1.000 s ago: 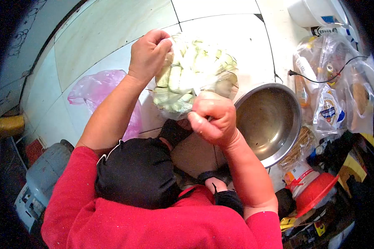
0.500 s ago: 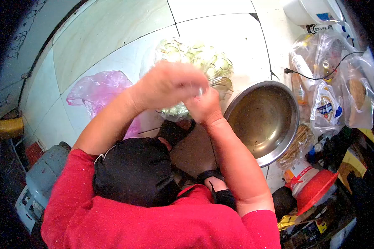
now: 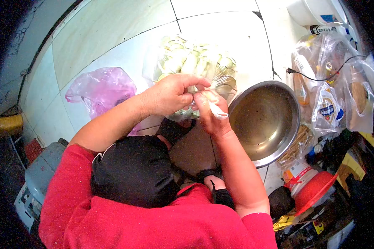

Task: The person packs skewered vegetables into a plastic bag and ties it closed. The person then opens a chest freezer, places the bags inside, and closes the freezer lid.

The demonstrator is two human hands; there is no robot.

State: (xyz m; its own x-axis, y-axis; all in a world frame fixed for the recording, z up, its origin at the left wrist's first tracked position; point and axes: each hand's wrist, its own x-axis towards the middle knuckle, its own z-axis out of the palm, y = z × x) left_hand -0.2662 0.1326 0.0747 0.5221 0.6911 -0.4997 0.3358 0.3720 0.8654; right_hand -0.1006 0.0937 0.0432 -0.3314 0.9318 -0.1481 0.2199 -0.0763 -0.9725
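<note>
A clear plastic bag (image 3: 191,62) full of pale green sliced vegetable pieces rests on the tiled floor in front of me. My right hand (image 3: 212,110) grips the gathered, twisted neck of the bag, and a white end of plastic hangs over its fingers. Close against it, my left hand (image 3: 174,95) has its thumb and fingers curled at the same bag neck. The fingertips of both hands meet there, so the exact pinch is partly hidden. Just right of my hands sits a wide metal basin (image 3: 264,122) with some liquid in it.
A crumpled pink plastic bag (image 3: 102,89) lies on the left. Clear bags of packaged goods (image 3: 328,83), a black plug cable and a white bucket (image 3: 316,12) stand at the right. A red lid-like object (image 3: 318,193) is lower right, a gas cylinder (image 3: 50,166) lower left.
My left hand has moved right and down from the bag's upper left edge to my right hand. The bag's opening is now gathered into a neck at my hands.
</note>
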